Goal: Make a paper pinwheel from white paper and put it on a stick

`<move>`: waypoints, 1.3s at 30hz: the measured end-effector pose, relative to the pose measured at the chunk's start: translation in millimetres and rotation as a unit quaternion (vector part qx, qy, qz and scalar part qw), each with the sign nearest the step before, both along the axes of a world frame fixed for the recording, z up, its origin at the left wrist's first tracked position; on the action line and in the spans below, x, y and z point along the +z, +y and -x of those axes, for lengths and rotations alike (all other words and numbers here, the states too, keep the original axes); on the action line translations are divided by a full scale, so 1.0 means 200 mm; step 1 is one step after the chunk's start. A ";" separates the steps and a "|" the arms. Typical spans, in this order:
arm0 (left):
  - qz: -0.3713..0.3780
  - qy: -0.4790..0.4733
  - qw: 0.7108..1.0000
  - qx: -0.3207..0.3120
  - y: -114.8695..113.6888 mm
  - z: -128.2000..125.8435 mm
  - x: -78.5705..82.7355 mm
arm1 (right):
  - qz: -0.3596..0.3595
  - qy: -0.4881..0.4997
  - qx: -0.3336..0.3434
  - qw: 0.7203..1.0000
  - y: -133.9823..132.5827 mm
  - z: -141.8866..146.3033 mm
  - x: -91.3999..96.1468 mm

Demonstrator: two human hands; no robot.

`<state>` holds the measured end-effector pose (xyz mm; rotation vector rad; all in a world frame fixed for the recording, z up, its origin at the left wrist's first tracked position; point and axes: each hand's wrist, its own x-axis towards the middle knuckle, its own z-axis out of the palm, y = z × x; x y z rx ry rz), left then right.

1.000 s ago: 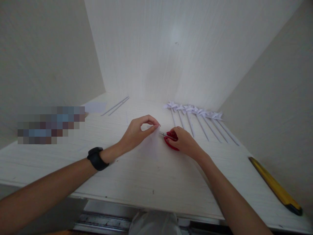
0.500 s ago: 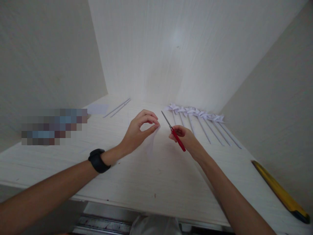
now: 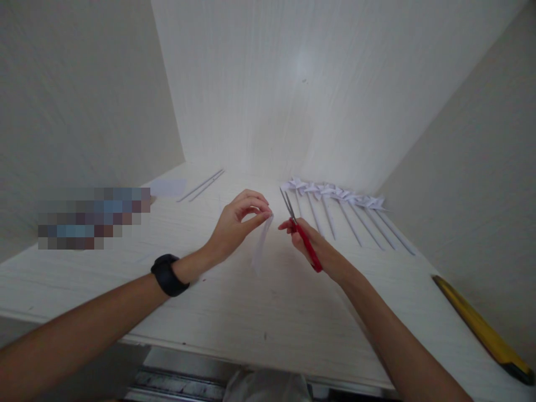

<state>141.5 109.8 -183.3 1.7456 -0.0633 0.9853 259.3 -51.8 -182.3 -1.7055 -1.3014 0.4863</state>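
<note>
My left hand [image 3: 248,216] pinches the top end of a thin, pale strip [image 3: 260,248] between thumb and fingertips; the strip hangs down over the table, and it looks like paper or clear tape. A black watch band circles that wrist. To its right, my right hand [image 3: 312,240] is closed on red-handled scissors [image 3: 307,243]. Their blades point up and away from me, slightly parted, and do not touch the strip. Beyond the right hand lies a row of several white paper pinwheels [image 3: 335,192] with their sticks toward me.
Two thin white paper sticks [image 3: 201,185] lie at the back left, beside a pale paper sheet [image 3: 168,187]. A blurred-out patch [image 3: 94,218] covers something at far left. A yellow and black cutter knife [image 3: 477,324] rests at the right. Walls enclose the white table [image 3: 226,312].
My right hand has turned a little, and the scissors have gone from closed blades to slightly parted ones, shifting slightly right. The left hand has barely moved.
</note>
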 end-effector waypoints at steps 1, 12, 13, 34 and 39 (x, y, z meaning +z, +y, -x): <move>0.007 -0.001 1.000 -0.002 0.00 0.00 0.00 | 0.001 -0.029 -0.033 0.999 0.01 0.00 0.00; 0.036 -0.013 0.999 -0.037 -0.01 -0.01 -0.01 | -0.055 -0.271 -0.111 0.955 0.05 0.05 -0.03; 0.039 -0.017 0.998 -0.040 -0.01 -0.01 -0.01 | -0.052 -0.280 -0.115 0.952 0.05 0.05 -0.03; 0.085 -0.021 0.995 -0.043 -0.02 -0.01 -0.02 | -0.045 -0.349 -0.157 0.923 0.04 0.05 -0.04; 0.123 -0.009 0.992 -0.041 -0.04 -0.01 -0.01 | -0.035 -0.357 -0.158 0.920 0.03 0.06 -0.03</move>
